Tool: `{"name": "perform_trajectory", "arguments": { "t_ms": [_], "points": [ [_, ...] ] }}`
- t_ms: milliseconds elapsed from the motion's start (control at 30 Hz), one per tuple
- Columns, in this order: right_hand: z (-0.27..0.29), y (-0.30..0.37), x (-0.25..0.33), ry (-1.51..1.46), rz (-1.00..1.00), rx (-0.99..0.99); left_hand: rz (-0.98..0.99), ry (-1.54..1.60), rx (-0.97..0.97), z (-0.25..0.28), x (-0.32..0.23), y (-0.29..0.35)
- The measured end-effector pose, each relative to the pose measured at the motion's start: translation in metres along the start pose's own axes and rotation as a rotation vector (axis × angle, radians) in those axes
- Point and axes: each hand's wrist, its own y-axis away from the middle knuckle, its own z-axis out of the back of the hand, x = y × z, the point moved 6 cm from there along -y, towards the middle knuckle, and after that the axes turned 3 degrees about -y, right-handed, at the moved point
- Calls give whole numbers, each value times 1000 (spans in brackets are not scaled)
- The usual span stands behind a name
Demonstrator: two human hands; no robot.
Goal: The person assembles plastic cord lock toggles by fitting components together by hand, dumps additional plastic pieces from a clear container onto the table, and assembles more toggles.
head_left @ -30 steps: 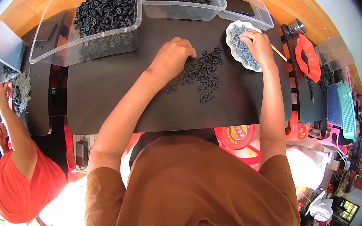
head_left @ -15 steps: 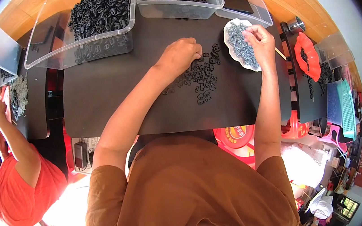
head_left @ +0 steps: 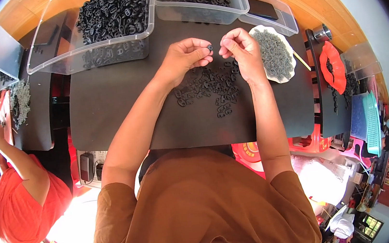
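Observation:
Between the thumb and fingertips of my left hand is a small black plastic piece, held above the table. My right hand faces it a short gap away, thumb and forefinger pinched together; anything between them is too small to make out. Below both hands, a loose spread of small black plastic pieces lies on the dark table. Beside my right wrist stands a white wavy-rimmed bowl full of tiny thin grey pieces.
Clear plastic bins with many black pieces line the far edge. A shallow clear tray holds a dark flat object. Further right are a metal cup and a red wavy bowl. A person in red works at the left.
My left hand has lifted from the pile with a black piece. My right hand has moved left from the white bowl to face it. The view has shifted slightly.

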Motion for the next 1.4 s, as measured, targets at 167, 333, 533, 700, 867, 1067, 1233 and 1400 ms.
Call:
{"name": "perform_trajectory", "arguments": {
  "t_ms": [167,333,533,700,867,1067,1233,1400],
  "points": [
    [-4,1,-5,-47,-7,21,22,100,-3,0,1,-1],
    [-11,4,-7,-99,-63,36,-16,111,-32,5,3,-2],
    [-8,4,-9,-69,-22,24,-54,109,-48,-3,-2,1],
    [-11,5,-5,-36,9,-5,-107,31,-43,-6,-4,3],
    [-11,7,-5,33,21,-16,-142,-131,-67,-9,-7,5],
    [-11,6,1,61,20,-10,-165,-180,-73,-8,-8,5],
    [-9,6,4,155,44,-19,-154,-128,-100,-6,-9,5],
    [-10,6,4,175,42,7,-154,-169,-85,-7,-7,5]
  ]
}}
